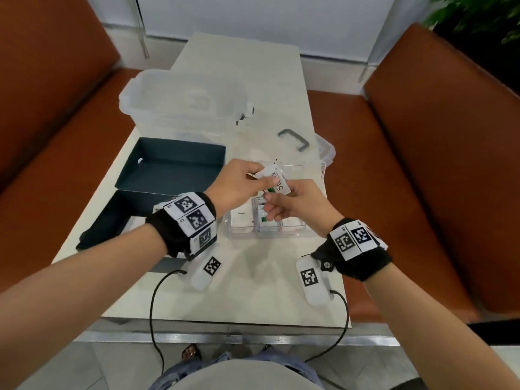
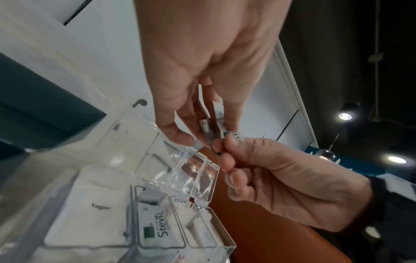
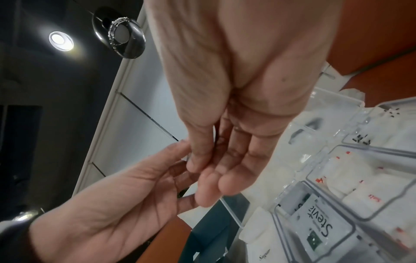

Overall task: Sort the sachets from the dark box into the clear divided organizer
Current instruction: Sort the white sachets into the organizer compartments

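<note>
Above the clear divided organizer (image 1: pixel 242 235) my two hands meet. My left hand (image 1: pixel 254 175) pinches a small stack of white sachets (image 2: pixel 208 127). My right hand (image 1: pixel 271 197) pinches the white Stevia sachet (image 1: pixel 277 180) at the front of that stack between thumb and forefinger. In the organizer (image 2: pixel 209 247), Sugar sachets (image 2: pixel 90 210) lie in the left compartment, Stevia sachets (image 3: pixel 315 229) in the middle one, and red-printed white sachets (image 3: pixel 351 170) in the right one. The dark box (image 1: pixel 168 170) stands open to the left, and its visible floor is bare.
The box's dark lid (image 1: pixel 112 218) lies under my left forearm. Behind stand a clear storage bin (image 1: pixel 180 99) and a clear lid with a grey handle (image 1: pixel 294 139). Two tagged white devices (image 1: pixel 205 271) (image 1: pixel 313 280) with cables lie near the table's front edge. Orange benches (image 1: pixel 408 164) flank the table.
</note>
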Demonstrator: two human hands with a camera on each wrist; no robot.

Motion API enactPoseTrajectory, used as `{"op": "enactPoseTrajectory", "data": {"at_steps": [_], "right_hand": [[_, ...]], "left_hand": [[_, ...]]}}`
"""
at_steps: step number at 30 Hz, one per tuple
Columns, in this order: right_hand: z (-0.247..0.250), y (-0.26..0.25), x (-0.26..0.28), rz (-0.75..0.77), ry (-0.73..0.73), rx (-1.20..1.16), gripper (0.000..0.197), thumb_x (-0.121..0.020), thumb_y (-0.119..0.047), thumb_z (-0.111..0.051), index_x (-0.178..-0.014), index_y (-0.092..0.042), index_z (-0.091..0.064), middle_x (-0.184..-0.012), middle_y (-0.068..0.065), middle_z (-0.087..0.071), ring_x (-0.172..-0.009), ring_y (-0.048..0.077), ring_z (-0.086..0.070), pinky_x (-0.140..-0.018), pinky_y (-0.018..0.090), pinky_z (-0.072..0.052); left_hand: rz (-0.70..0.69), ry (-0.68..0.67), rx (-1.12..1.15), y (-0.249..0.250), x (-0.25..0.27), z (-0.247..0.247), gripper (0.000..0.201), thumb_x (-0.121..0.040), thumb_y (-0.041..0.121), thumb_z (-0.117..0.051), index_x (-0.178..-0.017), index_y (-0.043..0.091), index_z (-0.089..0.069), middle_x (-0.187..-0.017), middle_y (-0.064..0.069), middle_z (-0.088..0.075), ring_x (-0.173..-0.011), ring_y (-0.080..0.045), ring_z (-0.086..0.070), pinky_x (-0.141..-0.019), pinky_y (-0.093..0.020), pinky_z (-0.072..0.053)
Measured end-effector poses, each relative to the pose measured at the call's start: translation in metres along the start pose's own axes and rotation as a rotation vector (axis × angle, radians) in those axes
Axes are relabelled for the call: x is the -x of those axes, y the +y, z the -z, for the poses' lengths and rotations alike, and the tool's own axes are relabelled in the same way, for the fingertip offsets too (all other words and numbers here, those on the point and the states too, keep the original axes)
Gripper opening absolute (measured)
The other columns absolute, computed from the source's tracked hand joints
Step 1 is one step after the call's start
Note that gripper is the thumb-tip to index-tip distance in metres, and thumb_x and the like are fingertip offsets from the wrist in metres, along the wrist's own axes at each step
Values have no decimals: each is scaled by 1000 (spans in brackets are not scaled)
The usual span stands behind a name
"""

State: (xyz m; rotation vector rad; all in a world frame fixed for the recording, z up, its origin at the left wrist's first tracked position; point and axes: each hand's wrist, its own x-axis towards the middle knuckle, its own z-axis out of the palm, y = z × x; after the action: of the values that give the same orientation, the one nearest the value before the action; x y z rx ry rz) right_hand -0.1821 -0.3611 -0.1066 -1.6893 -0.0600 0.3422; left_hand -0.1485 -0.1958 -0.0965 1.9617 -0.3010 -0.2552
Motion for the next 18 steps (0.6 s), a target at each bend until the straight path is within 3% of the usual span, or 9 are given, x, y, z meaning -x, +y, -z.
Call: {"op": "enactPoseTrajectory", "data": {"at_steps": [1,3,7,10,12,14,18], "right_hand": [[0,1,2,2,23,-22,9,-87,-8,-67,-95,-3,-65,-77,15,-69,-64,22,-68,-61,28,-56],[3,4,4,20,134,-103,13,-85,-7,-69,-96,-3,-62,-76,13,-70,-65,20,-69,-61,27,-57],[18,4,3,86,344,-143,8,-87,-10,-68,-91,-7,-62,-75,4,-72,-64,16,-69,-53,25,-54],[35,5,-6,166,451,251,4,-88,-17,-67,-89,-14,-65,-79,1,-72,-60,14,-68,-54,26,-56],[39,8,-14,234,424,588,3,-89,-19,-66,-89,-16,-68,-83,-1,-72,-64,12,-66,-60,26,-56],[35,12,-21,250,336,848,8,-90,-20,-63,-92,-19,-71,-88,-3,-70,-76,15,-64,-70,32,-53],[21,19,-35,260,237,1130,16,-94,-24,-55,-100,-23,-70,-94,0,-65,-89,21,-59,-71,34,-49]], "left_hand": [[-3,14,19,-1,-1,-2,19,-85,31,-72,-90,13,-75,-91,-18,-72,-80,-33,-66,-85,-53,-53],[5,46,36,-2,-3,-3,20,-84,32,-73,-88,13,-75,-90,-19,-71,-75,-25,-63,-84,-53,-53],[33,57,4,-5,-6,-2,22,-80,37,-75,-83,16,-75,-85,-7,-73,-72,-13,-62,-78,-39,-56],[31,126,-76,-12,-9,3,24,-83,42,-72,-82,18,-76,-81,9,-70,-69,-1,-60,-65,-20,-49],[30,168,-108,-16,-10,9,23,-86,37,-69,-84,15,-76,-80,14,-68,-67,4,-57,-62,-12,-43],[36,184,-130,-21,-10,14,20,-88,32,-68,-84,14,-75,-80,14,-67,-69,5,-57,-62,-8,-41],[44,196,-154,-29,-5,20,17,-88,31,-68,-81,17,-75,-75,18,-65,-71,6,-57,-65,-8,-40]]}}
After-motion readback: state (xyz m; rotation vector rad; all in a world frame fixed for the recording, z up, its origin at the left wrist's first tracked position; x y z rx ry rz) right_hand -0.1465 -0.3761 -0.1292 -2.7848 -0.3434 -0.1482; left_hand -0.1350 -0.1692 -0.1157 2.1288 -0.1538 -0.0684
